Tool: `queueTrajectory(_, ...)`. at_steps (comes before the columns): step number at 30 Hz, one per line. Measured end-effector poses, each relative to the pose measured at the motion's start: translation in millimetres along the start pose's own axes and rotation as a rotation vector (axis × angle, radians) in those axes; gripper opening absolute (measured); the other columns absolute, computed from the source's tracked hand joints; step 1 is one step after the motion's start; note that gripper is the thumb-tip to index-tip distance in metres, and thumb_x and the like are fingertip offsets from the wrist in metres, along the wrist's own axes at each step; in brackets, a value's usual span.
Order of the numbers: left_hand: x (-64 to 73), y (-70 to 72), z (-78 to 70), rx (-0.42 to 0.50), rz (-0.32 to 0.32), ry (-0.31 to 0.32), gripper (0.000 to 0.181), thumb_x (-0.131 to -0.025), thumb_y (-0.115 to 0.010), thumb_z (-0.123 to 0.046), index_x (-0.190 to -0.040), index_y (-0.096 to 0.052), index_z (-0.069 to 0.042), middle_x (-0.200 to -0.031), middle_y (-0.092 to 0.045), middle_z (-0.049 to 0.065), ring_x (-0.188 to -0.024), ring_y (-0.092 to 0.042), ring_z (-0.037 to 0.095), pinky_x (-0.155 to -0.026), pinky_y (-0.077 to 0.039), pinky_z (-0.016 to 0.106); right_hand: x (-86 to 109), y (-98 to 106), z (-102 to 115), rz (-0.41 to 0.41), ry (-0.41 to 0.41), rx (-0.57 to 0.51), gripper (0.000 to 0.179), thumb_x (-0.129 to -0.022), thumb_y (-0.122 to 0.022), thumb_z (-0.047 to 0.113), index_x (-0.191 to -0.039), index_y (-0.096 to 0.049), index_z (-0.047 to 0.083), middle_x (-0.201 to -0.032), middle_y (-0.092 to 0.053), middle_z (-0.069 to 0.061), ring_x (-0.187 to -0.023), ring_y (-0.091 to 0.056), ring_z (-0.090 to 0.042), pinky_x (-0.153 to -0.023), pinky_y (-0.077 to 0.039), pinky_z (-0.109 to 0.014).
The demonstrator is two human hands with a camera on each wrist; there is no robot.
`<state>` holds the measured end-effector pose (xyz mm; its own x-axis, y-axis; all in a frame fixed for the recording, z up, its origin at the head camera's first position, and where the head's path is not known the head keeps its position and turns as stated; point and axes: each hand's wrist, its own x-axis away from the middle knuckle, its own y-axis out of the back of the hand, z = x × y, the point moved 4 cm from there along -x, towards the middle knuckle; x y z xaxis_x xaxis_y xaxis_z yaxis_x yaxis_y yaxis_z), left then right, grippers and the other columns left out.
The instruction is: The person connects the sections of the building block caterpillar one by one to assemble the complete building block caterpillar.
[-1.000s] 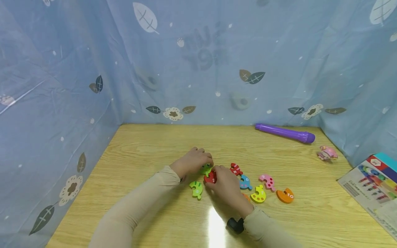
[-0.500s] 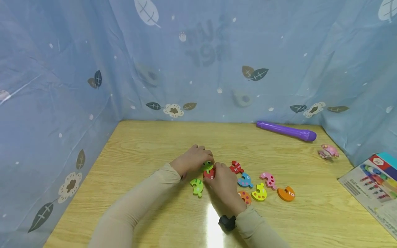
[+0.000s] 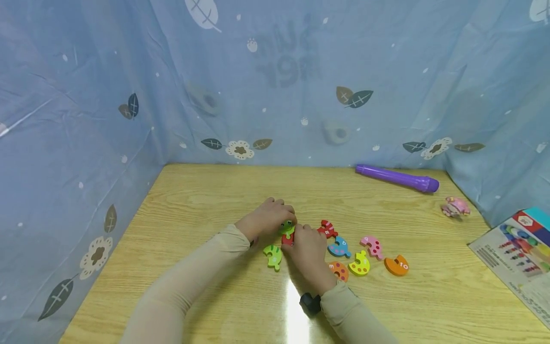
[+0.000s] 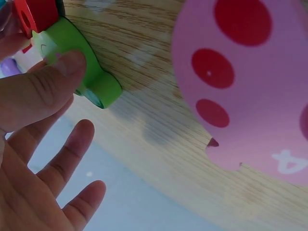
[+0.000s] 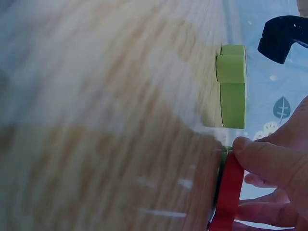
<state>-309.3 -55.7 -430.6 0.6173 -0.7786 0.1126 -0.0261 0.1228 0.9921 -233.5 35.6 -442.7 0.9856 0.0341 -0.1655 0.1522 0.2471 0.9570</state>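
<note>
My left hand [image 3: 268, 219] pinches a green wooden puzzle piece [image 4: 89, 48] with a small face, its thumb across the top and the other fingers spread. Against that face piece sits a red puzzle piece [image 3: 287, 239]; whether they interlock fully cannot be told. My right hand [image 3: 310, 248] grips the red piece between thumb and fingers, low on the wooden table, as the right wrist view also shows. A light green striped piece [image 3: 273, 257] lies just nearer than both hands. In the left wrist view a pink spotted piece [image 4: 240, 86] marked 4 lies close by.
Right of my hands lie several numbered pieces, among them a red striped one [image 3: 328, 229], a blue one [image 3: 339, 247] and a yellow one [image 3: 360, 263]. Farther off are a purple toy microphone [image 3: 397, 178], a pink toy [image 3: 456, 206] and a printed box [image 3: 515, 258].
The red piece has turned and now lines up below the green face piece. My right hand has shifted slightly left, uncovering more of an orange spotted piece. The left hand keeps its hold.
</note>
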Motion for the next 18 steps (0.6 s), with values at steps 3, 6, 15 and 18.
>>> queueTrajectory(3, -0.1, 1.8, -1.0, -0.002, -0.011, -0.007, 0.046, -0.085, -0.06, 0.003, -0.113, -0.066, -0.032, -0.119, -0.057, -0.011, -0.104, -0.05, 0.015, -0.087, -0.038, 0.039, -0.1, 0.2, -0.1, 0.013, -0.011, 0.022, 0.059, -0.064, -0.078, 0.052, -0.096, -0.065, 0.004, -0.077, -0.06, -0.007, -0.072, -0.059, -0.027, -0.065, -0.044, -0.043)
queueTrajectory(6, 0.8, 3.5, -1.6, 0.003, -0.014, -0.007, 0.046, -0.084, -0.059, 0.003, -0.113, -0.066, -0.032, -0.119, -0.057, -0.011, -0.104, -0.049, 0.015, -0.086, -0.038, 0.038, -0.4, -0.2, -0.3, 0.04, -0.015, 0.036, 0.062, -0.065, -0.076, 0.054, -0.101, -0.064, 0.004, -0.082, -0.061, -0.007, -0.077, -0.06, -0.028, -0.068, -0.044, -0.043)
queueTrajectory(15, 2.7, 4.5, -0.3, 0.037, 0.028, 0.027, 0.045, -0.087, -0.058, 0.0, -0.117, -0.064, -0.033, -0.122, -0.056, -0.009, -0.11, -0.049, 0.018, -0.088, -0.038, 0.041, -4.4, -0.3, -4.9, 0.075, -0.019, -0.049, 0.061, -0.064, -0.077, 0.053, -0.1, -0.062, 0.005, -0.082, -0.059, -0.004, -0.076, -0.058, -0.026, -0.067, -0.043, -0.042)
queueTrajectory(18, 3.9, 2.7, -0.3, 0.055, 0.052, 0.039, 0.047, -0.088, -0.057, -0.001, -0.12, -0.062, -0.035, -0.124, -0.055, -0.008, -0.11, -0.048, 0.018, -0.088, -0.039, 0.042, -4.3, -0.2, -8.8, 0.102, -0.007, -0.078, 0.062, -0.065, -0.077, 0.053, -0.103, -0.062, 0.007, -0.08, -0.057, -0.002, -0.07, -0.056, -0.023, -0.06, -0.043, -0.039)
